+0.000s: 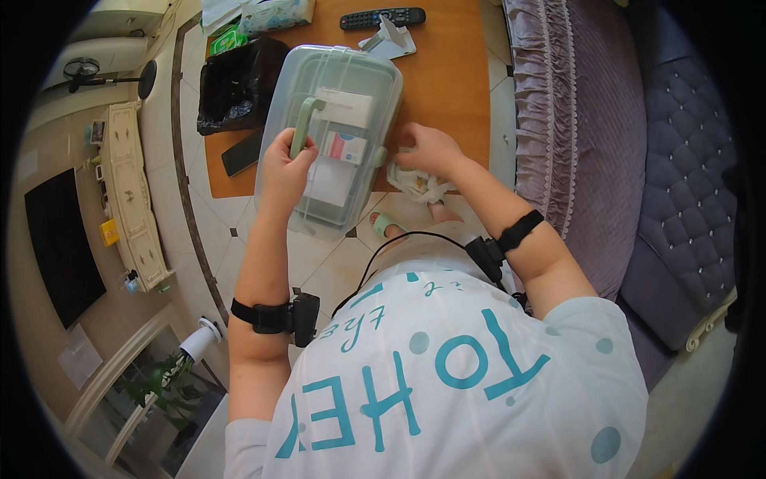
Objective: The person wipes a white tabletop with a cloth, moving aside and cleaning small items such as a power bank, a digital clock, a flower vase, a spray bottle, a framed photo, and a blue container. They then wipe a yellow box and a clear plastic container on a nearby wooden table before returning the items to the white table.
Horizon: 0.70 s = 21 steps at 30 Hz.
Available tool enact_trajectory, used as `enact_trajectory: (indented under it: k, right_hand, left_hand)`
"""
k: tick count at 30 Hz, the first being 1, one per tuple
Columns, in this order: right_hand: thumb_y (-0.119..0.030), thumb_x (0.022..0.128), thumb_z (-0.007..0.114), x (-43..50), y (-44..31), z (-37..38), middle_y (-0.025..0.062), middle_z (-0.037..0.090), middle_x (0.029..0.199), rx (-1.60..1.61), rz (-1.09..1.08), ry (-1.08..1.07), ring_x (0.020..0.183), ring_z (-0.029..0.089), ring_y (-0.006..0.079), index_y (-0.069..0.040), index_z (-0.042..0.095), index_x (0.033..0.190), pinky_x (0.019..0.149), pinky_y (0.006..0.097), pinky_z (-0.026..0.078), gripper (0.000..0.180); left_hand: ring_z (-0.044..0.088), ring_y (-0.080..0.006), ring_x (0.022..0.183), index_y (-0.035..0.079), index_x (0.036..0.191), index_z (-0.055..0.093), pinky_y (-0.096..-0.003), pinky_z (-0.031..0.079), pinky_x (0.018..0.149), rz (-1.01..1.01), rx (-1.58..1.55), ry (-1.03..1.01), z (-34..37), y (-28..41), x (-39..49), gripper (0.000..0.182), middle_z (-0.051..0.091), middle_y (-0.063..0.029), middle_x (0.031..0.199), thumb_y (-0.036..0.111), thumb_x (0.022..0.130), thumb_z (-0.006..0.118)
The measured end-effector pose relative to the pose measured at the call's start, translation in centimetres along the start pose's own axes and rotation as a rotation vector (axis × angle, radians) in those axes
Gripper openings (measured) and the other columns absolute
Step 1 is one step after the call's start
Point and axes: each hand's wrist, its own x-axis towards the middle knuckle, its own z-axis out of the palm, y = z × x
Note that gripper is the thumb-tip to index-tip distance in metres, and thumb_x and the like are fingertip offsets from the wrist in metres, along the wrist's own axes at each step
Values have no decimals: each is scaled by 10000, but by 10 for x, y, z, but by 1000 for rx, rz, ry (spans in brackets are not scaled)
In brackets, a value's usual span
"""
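Note:
A clear plastic storage box (pixel 335 197) with a pale green handle (pixel 303 123) stands before me at the table's near edge, its lid on. Through the lid I see a white carton (pixel 346 108), a small pink, blue and white box (pixel 344 147) and another white item (pixel 328 181). My left hand (pixel 287 170) is closed around the handle. To the right of the box, my right hand (pixel 428 148) is held with bent fingers above a crumpled white plastic bag (pixel 419 181). Whether those fingertips touch the bag is hidden.
The wooden table (pixel 452 84) carries a black bag-lined container (pixel 239 87), a smartphone (pixel 241 154), a remote control (pixel 383 18), a white stand (pixel 388 41) and a tissue pack (pixel 276 16). A quilted purple sofa (pixel 604 120) runs along the right. A floor fan (pixel 84 70) stands left.

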Motion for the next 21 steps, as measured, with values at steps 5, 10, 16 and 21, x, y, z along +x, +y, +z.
enact_trajectory:
  k: [5, 10, 16, 21]
  right_hand:
    - [-399, 665, 725, 1, 14, 11, 239, 548, 1204, 162, 45, -128, 1065, 571, 298, 31, 389, 1337, 881, 348, 458, 866]
    - [-329, 696, 727, 10, -10, 34, 231, 552, 1209, 186, -13, -485, 1066, 578, 284, 52, 376, 1341, 895, 334, 455, 827]
    - [-229, 750, 687, 34, -83, 100, 201, 572, 1192, 113, -34, -799, 1073, 569, 253, 52, 462, 1276, 917, 320, 437, 637]
    - [-129, 778, 644, 59, -156, 209, 126, 565, 1205, 455, 157, -1018, 1099, 537, 211, 31, 473, 1274, 943, 292, 412, 549]
  left_hand:
    - [406, -26, 595, 55, 820, 568, -197, 324, 524, -157, -240, 1, -19, 4, -19, 57, 468, 61, 658, 94, 807, 609]
    - [414, -20, 617, 68, 863, 591, -186, 332, 543, -100, -370, 93, -56, 0, -67, 65, 506, 53, 715, 104, 815, 615]
    - [500, -58, 756, 30, 909, 606, -220, 408, 688, -129, -375, 249, -122, -29, -140, 121, 572, 22, 798, 111, 819, 615]
    - [544, -96, 829, 12, 949, 620, -253, 436, 774, -129, -320, 408, -200, -92, -196, 167, 615, -17, 855, 120, 822, 616]
